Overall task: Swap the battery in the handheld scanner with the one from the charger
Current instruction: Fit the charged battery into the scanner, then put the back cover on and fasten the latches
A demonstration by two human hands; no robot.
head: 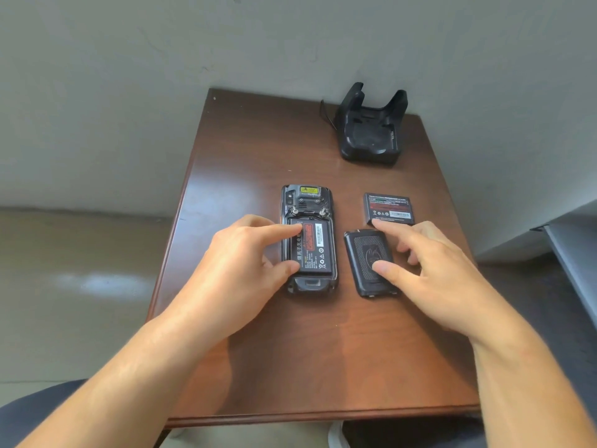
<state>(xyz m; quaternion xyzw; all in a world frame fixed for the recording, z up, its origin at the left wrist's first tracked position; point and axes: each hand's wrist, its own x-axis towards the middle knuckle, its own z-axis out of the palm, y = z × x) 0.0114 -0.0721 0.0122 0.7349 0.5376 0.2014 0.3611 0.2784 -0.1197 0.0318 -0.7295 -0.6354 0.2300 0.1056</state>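
On the bench (pixel 258 350), the left hand (pixel 239 273) presses spread fingers on the battery (pixel 311 248) seated in the face-down scanner (pixel 308 239), whose long axis runs away from the person. Right of the scanner, the right hand (pixel 433 270) rests open-fingered on the cover (pixel 366 263), lying parallel. Beyond it lies the spare battery (pixel 387 209) crosswise, then the charger (pixel 371 130).

Wall (pixel 129 76): plain grey-white plaster with faint scuffs, filling the upper half of the frame.
Floor (pixel 64 302): dull grey-beige, lower left, carrying a pale patch of reflected light.
Desk (pixel 323 367): dark reddish-brown wood grain, glossy, centre of the frame, its far edge touching the wall.
Grey panel (pixel 575 270): slanted, at the right edge.
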